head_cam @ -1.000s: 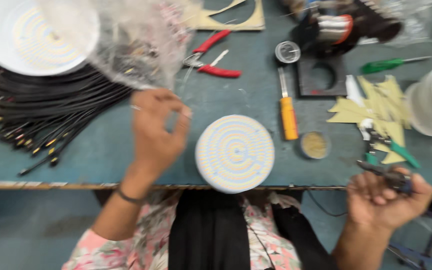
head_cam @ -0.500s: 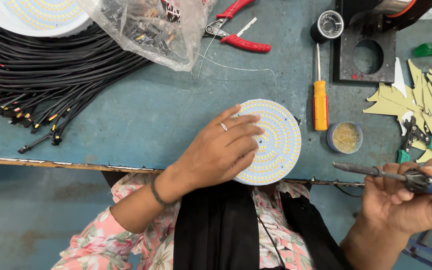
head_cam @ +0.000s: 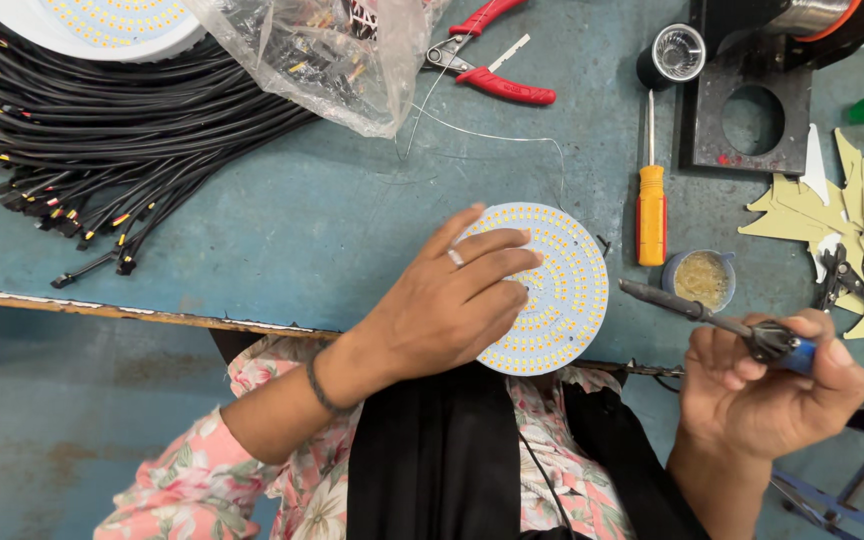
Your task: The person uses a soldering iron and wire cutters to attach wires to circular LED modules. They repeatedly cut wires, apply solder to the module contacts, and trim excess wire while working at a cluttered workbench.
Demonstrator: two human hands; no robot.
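Since half a second ago, our left hand [head_cam: 452, 305] has stayed flat on the disc [head_cam: 552, 290], and our right hand [head_cam: 772, 385] has brought the iron [head_cam: 752, 335] up and nearer, its tip now just right of the disc rim.

Hidden or cut off: our left palm and fingers cover the disc's left part. A second disc [head_cam: 112, 22] is cropped by the top edge. What lies inside the clear bag [head_cam: 322, 50] is hard to make out; we see only small dark and red parts. The iron's blue handle is largely wrapped by our right fingers, which grip it firmly. The black fixture [head_cam: 752, 115] at top right is cut off.

Surface: a worn blue-green bench [head_cam: 302, 220] with a chipped front edge; the disc overhangs that edge slightly. Bare floor shows below.

Containers: a small round tin [head_cam: 700, 278] holding a yellowish mass stands just right of the disc, beside the orange-handled screwdriver [head_cam: 650, 195]. A small black cup [head_cam: 674, 55] stands above the screwdriver; its contents are unclear.

Also on the bench: a bundle of black cables [head_cam: 122, 140], red pliers [head_cam: 492, 65], a thin loose wire [head_cam: 492, 135] and yellowish card scraps [head_cam: 852, 215].
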